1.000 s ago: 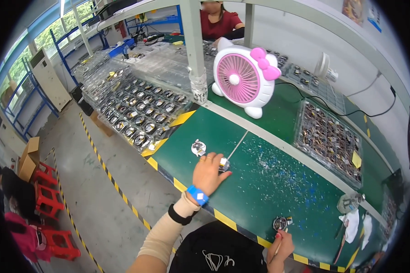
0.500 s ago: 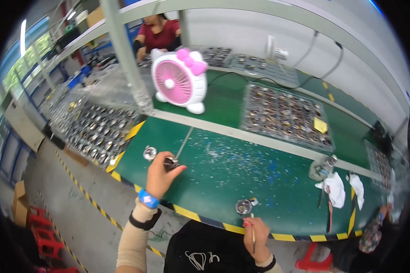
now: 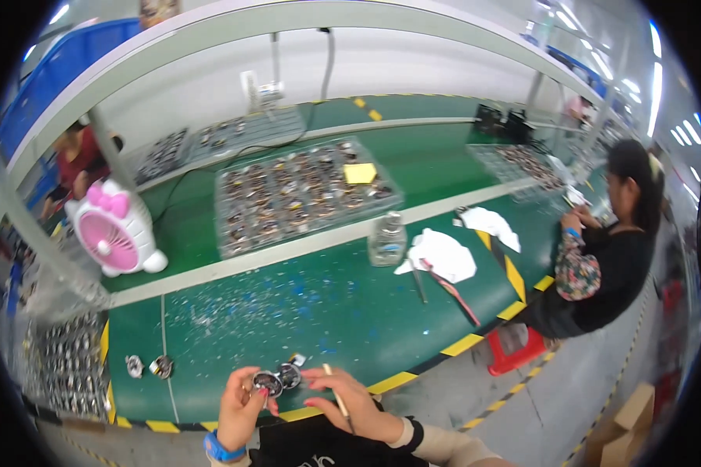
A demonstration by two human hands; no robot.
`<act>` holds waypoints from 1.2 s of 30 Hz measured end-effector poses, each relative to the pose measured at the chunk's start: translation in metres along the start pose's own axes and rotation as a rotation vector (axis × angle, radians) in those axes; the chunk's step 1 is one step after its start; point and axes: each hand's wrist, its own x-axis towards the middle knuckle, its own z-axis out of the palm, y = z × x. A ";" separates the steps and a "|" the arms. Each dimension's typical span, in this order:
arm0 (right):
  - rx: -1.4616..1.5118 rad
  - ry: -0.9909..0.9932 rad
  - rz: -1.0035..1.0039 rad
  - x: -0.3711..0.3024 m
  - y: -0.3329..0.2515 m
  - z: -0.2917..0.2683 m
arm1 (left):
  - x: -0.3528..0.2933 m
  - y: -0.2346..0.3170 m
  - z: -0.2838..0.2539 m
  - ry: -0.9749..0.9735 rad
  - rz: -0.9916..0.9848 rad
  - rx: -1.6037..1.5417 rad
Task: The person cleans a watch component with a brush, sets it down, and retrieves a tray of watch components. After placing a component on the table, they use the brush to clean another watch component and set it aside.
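Left hand (image 3: pixel 241 401): fingers curled around a small round metal part (image 3: pixel 268 382), held just above the near edge of the green counter (image 3: pixel 327 311). A blue band sits on that wrist. A second round metal piece (image 3: pixel 290 375) sits touching the first, between the two hands; whether it is joined to the first cannot be told.

Right hand (image 3: pixel 343 401): fingertips at the second piece, and a thin pale stick (image 3: pixel 335 391) gripped along the palm, pointing up toward the parts.

On the counter, left of the hands: two small loose metal parts (image 3: pixel 149 366), lying side by side near a white line. Further back: a large clear tray of many small metal parts (image 3: pixel 300 193), a yellow note (image 3: pixel 360 173) on top of it. A clear bottle (image 3: pixel 387 240) stands near white cloths (image 3: pixel 444 255). A pink and white desk fan (image 3: pixel 117 229) stands at far left.

Another person in black (image 3: pixel 607 249) sits at the right end of the counter.
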 end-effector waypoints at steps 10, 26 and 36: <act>0.377 -0.119 0.431 -0.008 0.008 -0.007 | 0.011 -0.007 0.037 -0.062 0.052 0.105; 0.476 0.130 0.461 -0.013 0.041 -0.063 | -0.026 -0.007 -0.055 0.823 0.672 1.283; 0.354 0.614 0.539 -0.006 0.050 -0.137 | -0.019 -0.052 -0.150 1.061 0.377 1.612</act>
